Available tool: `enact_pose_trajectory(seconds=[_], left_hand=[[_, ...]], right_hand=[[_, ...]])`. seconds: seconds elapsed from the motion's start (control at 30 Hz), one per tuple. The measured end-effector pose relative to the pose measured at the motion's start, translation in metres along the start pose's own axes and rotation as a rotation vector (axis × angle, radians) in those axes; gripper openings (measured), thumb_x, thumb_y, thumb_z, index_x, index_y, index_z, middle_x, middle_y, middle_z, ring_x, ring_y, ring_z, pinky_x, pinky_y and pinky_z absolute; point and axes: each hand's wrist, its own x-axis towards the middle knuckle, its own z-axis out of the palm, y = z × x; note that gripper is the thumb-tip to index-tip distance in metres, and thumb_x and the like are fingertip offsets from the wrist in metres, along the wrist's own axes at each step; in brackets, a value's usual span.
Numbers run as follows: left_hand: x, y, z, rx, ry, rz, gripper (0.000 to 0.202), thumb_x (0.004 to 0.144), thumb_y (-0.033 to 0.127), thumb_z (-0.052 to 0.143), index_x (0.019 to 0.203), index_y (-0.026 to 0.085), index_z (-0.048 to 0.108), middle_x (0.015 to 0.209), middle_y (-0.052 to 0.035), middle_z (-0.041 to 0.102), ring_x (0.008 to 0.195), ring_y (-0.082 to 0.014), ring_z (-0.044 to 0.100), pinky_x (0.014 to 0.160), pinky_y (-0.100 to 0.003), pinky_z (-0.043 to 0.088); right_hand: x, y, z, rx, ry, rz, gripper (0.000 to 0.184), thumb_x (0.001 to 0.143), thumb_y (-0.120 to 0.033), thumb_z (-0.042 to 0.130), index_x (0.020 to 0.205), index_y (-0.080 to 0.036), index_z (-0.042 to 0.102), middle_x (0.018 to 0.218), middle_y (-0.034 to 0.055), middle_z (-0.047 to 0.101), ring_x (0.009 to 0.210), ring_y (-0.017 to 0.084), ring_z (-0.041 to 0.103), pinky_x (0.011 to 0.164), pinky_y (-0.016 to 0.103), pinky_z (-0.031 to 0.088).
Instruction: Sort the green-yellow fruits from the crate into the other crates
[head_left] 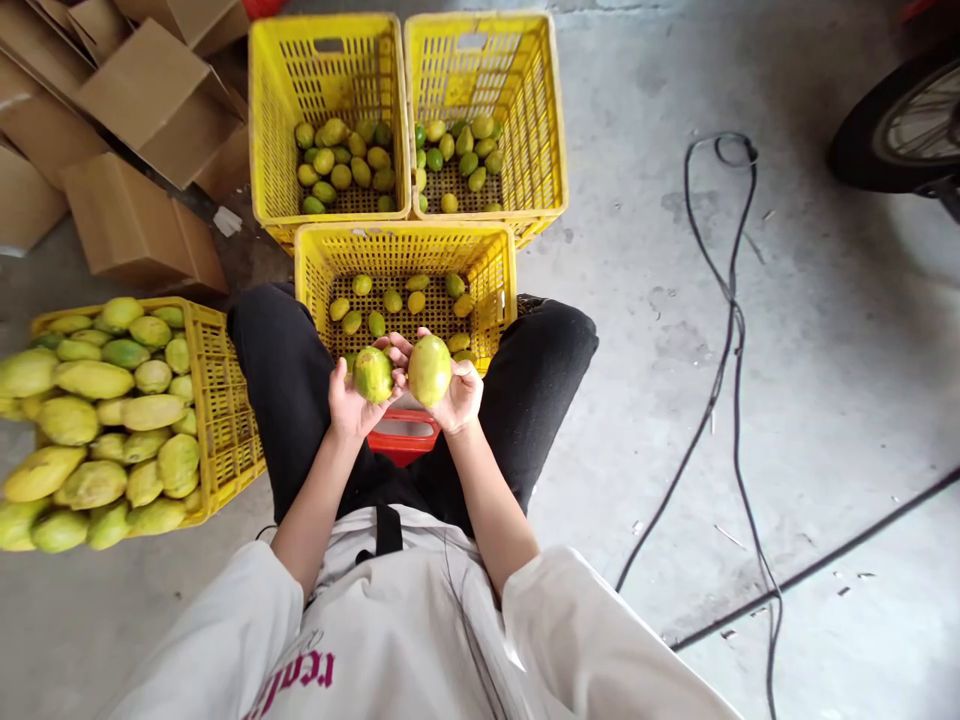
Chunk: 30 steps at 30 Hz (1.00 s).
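Note:
My left hand [346, 405] is closed round a green-yellow fruit [373, 374]. My right hand [459, 396] grips a second, slightly larger yellow-green fruit [429, 369]. Both fruits are held side by side, almost touching, above my lap between my knees in black trousers. Just beyond them stands a yellow crate [315, 262] with several fruits scattered on its bottom. A red stool edge [403, 439] shows under my hands.
Two more yellow crates [274, 110] [551, 110] with several fruits stand further away. A heaped yellow crate [221, 400] of fruit sits at my left. Cardboard boxes [142, 95] lie at the far left. Black cables [724, 330] cross the concrete floor; a wheel [900, 125] is at the upper right.

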Motion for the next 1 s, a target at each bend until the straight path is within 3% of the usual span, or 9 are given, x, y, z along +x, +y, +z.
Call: enact_pose_trajectory(seconds=[0.13,0.2,0.4,0.5,0.6,0.67,0.8,0.9,1.0], left_hand=[[-0.001,0.0,0.001,0.022,-0.018,-0.035,0.059,0.102,0.043,0.043,0.157,0.026,0.055,0.118,-0.0115,0.078,0.106,-0.0286,0.077,0.094,-0.046,0.064],[-0.001,-0.002,0.001,0.044,-0.014,-0.035,0.058,0.102,0.038,0.044,0.158,0.026,0.054,0.122,-0.0122,0.077,0.113,-0.03,0.076,0.096,-0.048,0.064],[0.001,-0.007,-0.004,0.071,-0.004,-0.011,0.041,0.107,0.051,0.05,0.137,0.026,0.063,0.102,-0.0085,0.073,0.074,-0.018,0.069,0.053,-0.023,0.054],[0.0,-0.006,-0.002,0.085,-0.009,-0.008,0.033,0.109,0.046,0.047,0.127,0.025,0.065,0.094,-0.006,0.071,0.066,-0.0153,0.065,0.049,-0.02,0.052],[-0.001,-0.003,0.003,0.069,0.001,-0.01,0.04,0.108,0.046,0.044,0.13,0.022,0.065,0.093,-0.0069,0.072,0.068,-0.0159,0.068,0.054,-0.023,0.058],[-0.002,-0.001,0.004,0.04,0.002,0.002,0.048,0.105,0.047,0.044,0.141,0.022,0.064,0.1,-0.0093,0.074,0.076,-0.0184,0.072,0.063,-0.027,0.063],[-0.003,0.0,0.004,0.035,0.025,0.014,0.058,0.102,0.038,0.043,0.157,0.026,0.055,0.121,-0.0114,0.076,0.106,-0.025,0.076,0.088,-0.037,0.065],[-0.002,-0.002,0.0,0.051,0.024,-0.006,0.055,0.103,0.038,0.043,0.157,0.027,0.053,0.124,-0.0115,0.075,0.108,-0.0247,0.075,0.085,-0.035,0.064],[0.001,-0.004,-0.006,0.063,0.016,-0.012,0.051,0.103,0.049,0.055,0.15,0.028,0.056,0.119,-0.0117,0.074,0.098,-0.0231,0.074,0.07,-0.029,0.06]], right_hand=[[0.002,0.001,-0.012,0.031,-0.024,0.022,0.051,0.089,-0.047,0.064,0.135,-0.027,0.057,0.122,0.0106,0.072,0.097,0.023,0.073,0.066,0.035,0.068],[0.003,0.001,-0.018,0.062,-0.025,0.027,0.049,0.091,-0.052,0.066,0.132,-0.029,0.055,0.109,0.0056,0.069,0.083,0.017,0.069,0.055,0.027,0.065],[0.006,0.005,-0.016,0.047,-0.159,0.011,0.043,0.084,-0.034,0.076,0.12,-0.031,0.053,0.099,-0.0012,0.062,0.07,0.011,0.06,0.045,0.016,0.055],[0.006,0.006,-0.013,0.019,-0.197,-0.01,0.041,0.083,-0.038,0.076,0.117,-0.03,0.055,0.096,-0.0004,0.065,0.067,0.012,0.06,0.041,0.014,0.048],[0.004,0.002,-0.009,0.034,-0.124,-0.015,0.038,0.089,-0.05,0.063,0.121,-0.03,0.058,0.1,0.0028,0.07,0.073,0.016,0.065,0.05,0.023,0.058],[0.002,-0.001,-0.005,0.017,-0.038,-0.007,0.044,0.09,-0.047,0.053,0.131,-0.03,0.059,0.112,0.006,0.073,0.087,0.021,0.071,0.068,0.037,0.068],[-0.001,-0.006,0.0,-0.026,0.055,0.014,0.058,0.092,-0.038,0.046,0.149,-0.033,0.053,0.126,0.0067,0.074,0.104,0.024,0.074,0.094,0.055,0.067],[0.0,-0.003,-0.004,-0.029,0.007,0.009,0.058,0.094,-0.044,0.056,0.151,-0.032,0.051,0.123,0.0058,0.073,0.092,0.019,0.073,0.073,0.038,0.071],[0.002,0.002,-0.012,-0.028,-0.064,-0.014,0.063,0.083,-0.042,0.076,0.141,-0.031,0.055,0.114,0.0035,0.072,0.077,0.015,0.067,0.05,0.022,0.062]])
